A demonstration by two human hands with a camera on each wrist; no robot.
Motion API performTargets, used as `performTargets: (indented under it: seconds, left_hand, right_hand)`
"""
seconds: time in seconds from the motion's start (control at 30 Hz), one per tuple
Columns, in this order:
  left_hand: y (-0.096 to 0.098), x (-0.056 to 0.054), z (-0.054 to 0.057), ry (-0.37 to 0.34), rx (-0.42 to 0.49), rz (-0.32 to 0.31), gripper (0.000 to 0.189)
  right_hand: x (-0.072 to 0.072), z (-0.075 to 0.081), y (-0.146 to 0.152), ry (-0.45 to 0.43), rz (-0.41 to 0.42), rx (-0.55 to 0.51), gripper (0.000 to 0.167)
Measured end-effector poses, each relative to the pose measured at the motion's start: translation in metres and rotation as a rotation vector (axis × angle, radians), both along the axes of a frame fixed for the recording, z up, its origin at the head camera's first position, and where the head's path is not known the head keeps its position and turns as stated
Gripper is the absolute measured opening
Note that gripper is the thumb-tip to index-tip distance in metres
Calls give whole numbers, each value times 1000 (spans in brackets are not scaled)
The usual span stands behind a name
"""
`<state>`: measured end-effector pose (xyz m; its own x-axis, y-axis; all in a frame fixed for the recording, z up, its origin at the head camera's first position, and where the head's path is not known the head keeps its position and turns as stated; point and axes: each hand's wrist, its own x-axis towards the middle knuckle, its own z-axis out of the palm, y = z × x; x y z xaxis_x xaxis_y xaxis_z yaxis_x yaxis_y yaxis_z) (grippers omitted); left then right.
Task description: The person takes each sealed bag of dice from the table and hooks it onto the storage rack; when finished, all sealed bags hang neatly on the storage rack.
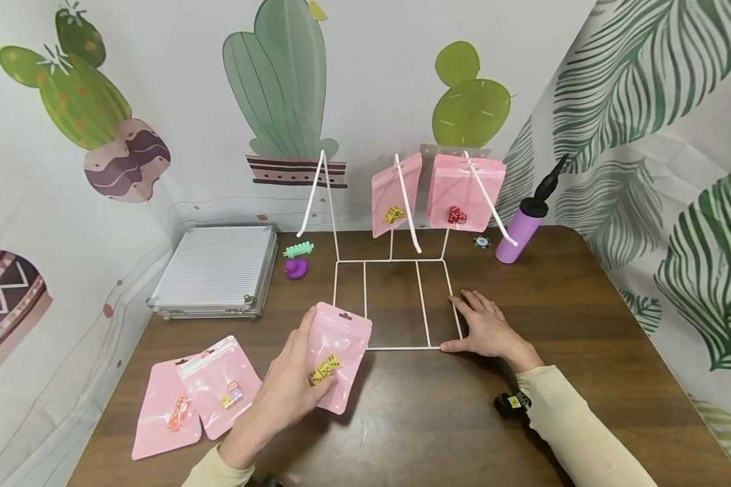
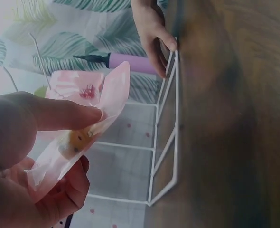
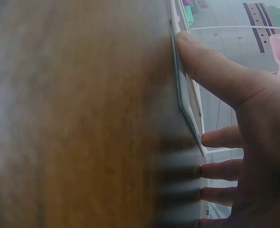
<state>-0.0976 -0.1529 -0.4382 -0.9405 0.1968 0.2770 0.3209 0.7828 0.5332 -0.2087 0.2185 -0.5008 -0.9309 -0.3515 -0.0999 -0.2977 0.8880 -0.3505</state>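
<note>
My left hand (image 1: pixel 285 380) pinches a pink zip pouch (image 1: pixel 348 333) with yellow dice inside, thumb on its front and fingers behind. The pouch is held up in front of a white wire display rack (image 1: pixel 423 304), its hang hole at the top. My right hand (image 1: pixel 490 329) rests at the rack's right front corner, fingers spread and thumb along the front wire in the right wrist view. From the rack's middle hook hangs a pink pouch with yellow dice (image 1: pixel 394 215); several pink pouches (image 1: pixel 466 179) hang on the right hook, red dice showing. The left hook (image 1: pixel 313 196) is bare.
Two overlapping pink pouches (image 1: pixel 164 412) with dice lie at the front left of the table. Behind them is a silver case (image 1: pixel 210 270), with a purple duck (image 1: pixel 296 269) and a green toy (image 1: pixel 298 249) beside it. A purple pump (image 1: pixel 520 233) and a poker chip (image 1: pixel 481 241) stand back right.
</note>
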Motion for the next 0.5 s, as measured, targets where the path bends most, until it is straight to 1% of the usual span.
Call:
performTargets:
  seconds: [0.17,0.37,0.5]
  left_hand:
    - [8,-1,10,10,16,-29,120]
    - [21,-2,24,6,41,-65,118]
    - [30,-2,31,31,56,-100,118]
  right_hand:
    - [0,1,0,1,0,0,111]
    - [0,1,1,13,-3,-1,110]
    - [1,0,0,34,3,-8,109]
